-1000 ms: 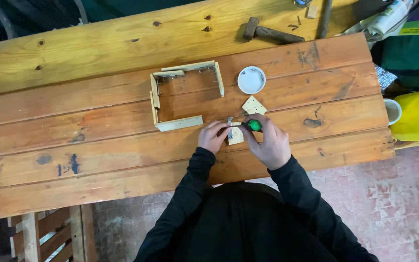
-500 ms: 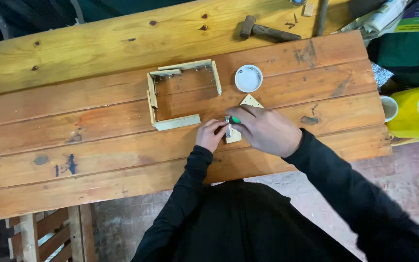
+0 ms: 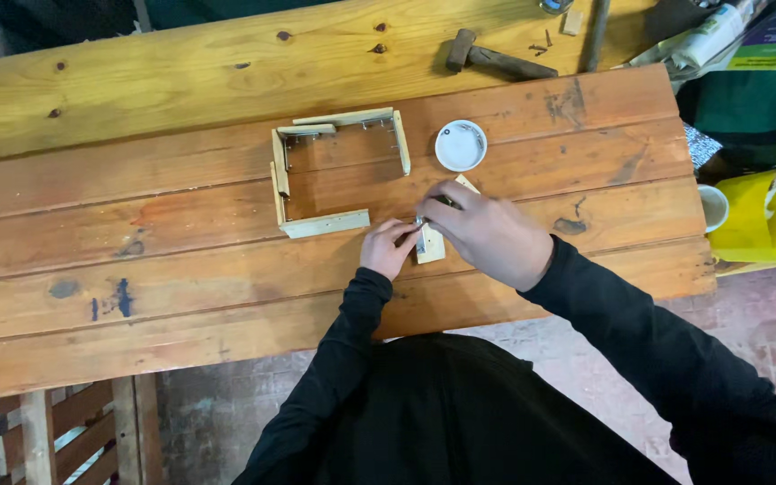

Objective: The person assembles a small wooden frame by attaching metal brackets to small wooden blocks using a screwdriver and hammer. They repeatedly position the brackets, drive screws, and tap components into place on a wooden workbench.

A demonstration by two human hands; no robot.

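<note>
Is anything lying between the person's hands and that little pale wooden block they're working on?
Nothing visible does. The left hand and the right hand both rest directly on the small wooden block. The white lid and the open wooden frame lie apart, farther up the workbench.

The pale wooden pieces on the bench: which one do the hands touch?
The small loose block between the left hand and right hand; the open frame lies untouched.
</note>
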